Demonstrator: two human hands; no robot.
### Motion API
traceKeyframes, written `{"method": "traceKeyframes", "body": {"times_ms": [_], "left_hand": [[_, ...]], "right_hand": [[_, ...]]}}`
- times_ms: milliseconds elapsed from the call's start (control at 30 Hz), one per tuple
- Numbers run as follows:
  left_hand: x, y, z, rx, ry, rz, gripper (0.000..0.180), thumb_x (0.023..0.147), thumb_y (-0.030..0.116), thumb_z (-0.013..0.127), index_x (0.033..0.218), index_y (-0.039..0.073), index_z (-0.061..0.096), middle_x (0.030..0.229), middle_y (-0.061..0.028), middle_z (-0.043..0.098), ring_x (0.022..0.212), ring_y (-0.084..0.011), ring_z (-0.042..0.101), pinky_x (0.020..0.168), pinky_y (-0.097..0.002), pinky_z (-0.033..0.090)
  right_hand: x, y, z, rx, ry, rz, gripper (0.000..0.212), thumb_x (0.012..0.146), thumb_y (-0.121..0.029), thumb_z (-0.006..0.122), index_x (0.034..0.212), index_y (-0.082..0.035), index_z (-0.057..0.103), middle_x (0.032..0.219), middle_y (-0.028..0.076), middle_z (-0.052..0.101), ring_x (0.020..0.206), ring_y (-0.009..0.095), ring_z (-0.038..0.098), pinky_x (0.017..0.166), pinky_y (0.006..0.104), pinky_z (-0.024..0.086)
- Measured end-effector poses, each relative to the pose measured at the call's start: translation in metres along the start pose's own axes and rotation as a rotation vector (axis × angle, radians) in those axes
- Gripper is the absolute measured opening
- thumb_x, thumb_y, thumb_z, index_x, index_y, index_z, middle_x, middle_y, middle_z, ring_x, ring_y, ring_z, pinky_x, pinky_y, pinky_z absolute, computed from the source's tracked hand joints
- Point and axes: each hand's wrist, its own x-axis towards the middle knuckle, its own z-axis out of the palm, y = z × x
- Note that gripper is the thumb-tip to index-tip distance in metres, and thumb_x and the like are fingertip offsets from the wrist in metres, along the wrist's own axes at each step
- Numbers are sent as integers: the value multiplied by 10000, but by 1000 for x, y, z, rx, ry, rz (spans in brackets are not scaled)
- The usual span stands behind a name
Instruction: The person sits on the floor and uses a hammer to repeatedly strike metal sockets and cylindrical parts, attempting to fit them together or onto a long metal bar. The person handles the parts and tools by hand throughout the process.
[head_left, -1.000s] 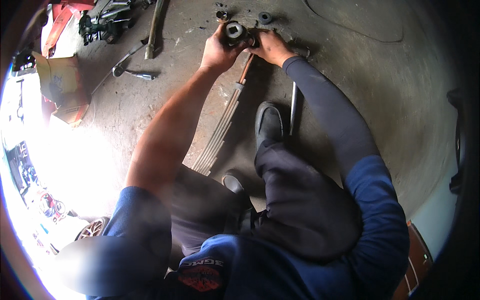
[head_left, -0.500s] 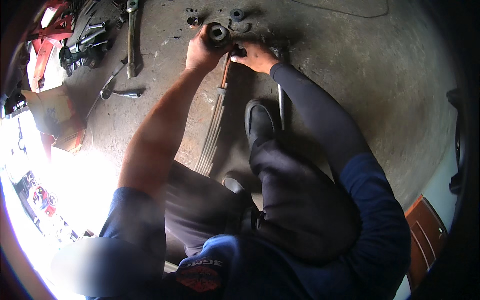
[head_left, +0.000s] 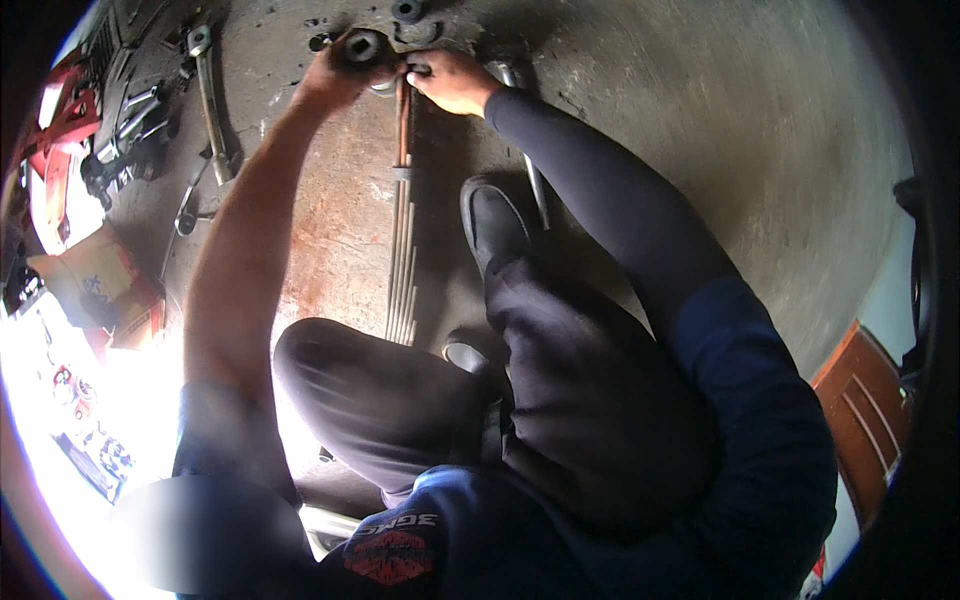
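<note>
We see the left hand [head_left: 335, 80] with its fingers curled around a dark round part [head_left: 362, 46], whose square hole faces up; it sits at the upper edge of the view, left of the middle. The right hand [head_left: 455, 82] is just beside it, fingers bent over something small and dark; we cannot tell whether they grip it.

A ring [head_left: 407, 11] lies at the top edge, just past the hands, and a smaller ring [head_left: 321, 42] is near the left hand's far side. To the right, the floor [head_left: 720, 140] stretches from the sleeve [head_left: 620, 190] to the curved rim. On the left, room narrows: a wrench [head_left: 210, 110] lies beyond the left forearm [head_left: 240, 220], with a red stand [head_left: 66, 140] and a box [head_left: 100, 285] farther out. Rods [head_left: 402, 260] run between the forearms, down to the left knee [head_left: 320, 350].

The hands hide the rods' far end. The right forearm covers part of a bar [head_left: 538, 190], and the left one blocks some of a ratchet [head_left: 185, 218]. Glare washes out the lower left, where we cannot sort the small items. The dark rim cuts off a brown panel [head_left: 862, 415].
</note>
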Motion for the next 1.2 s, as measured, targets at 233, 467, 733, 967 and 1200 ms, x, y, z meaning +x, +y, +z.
{"method": "traceKeyframes", "body": {"times_ms": [233, 467, 733, 967, 1200], "left_hand": [[1, -10, -6, -193, -58, -12, 574, 889, 276, 930, 1361, 53, 694, 1352, -81, 758, 1213, -212, 716, 1129, -391, 532], [-21, -15, 13, -277, 146, 165, 499, 838, 276, 976, 1236, 88, 741, 1180, -20, 805, 1078, -154, 740, 1009, -343, 583], [-25, -22, 19, -216, 223, 160, 537, 829, 369, 977, 1242, 115, 746, 1189, -43, 811, 1084, -164, 748, 992, -352, 587], [-24, -4, 25, -14, 271, 118, 519, 807, 367, 974, 1213, 125, 758, 1160, -47, 822, 1073, -179, 764, 990, -373, 598], [-21, 1, 25, 32, 284, 149, 402, 851, 177, 927, 1206, 99, 758, 1151, -13, 818, 1058, -126, 750, 995, -334, 594]], "right_hand": [[17, -9, -18, -201, -132, 98, 438, 1060, -403, 656, 1369, -103, 739, 1283, 219, 759, 1199, 411, 723, 1069, 487, 558], [21, -16, -16, -86, -96, 120, 391, 1029, -393, 713, 1286, -108, 786, 1158, 204, 800, 1100, 370, 760, 1005, 467, 570], [36, -1, -9, -51, -53, 181, 480, 923, -395, 821, 1172, 14, 791, 1120, 241, 800, 1003, 352, 774, 938, 430, 591], [49, 35, 8, 269, -110, 214, 270, 1036, -172, 735, 1221, 23, 768, 1090, 141, 821, 974, 170, 777, 817, 358, 640], [-140, 28, -33, -428, 324, 420, 700, 920, -541, 817, 1326, -11, 607, 1129, 245, 738, 1091, 486, 716, 986, 547, 585]]}}
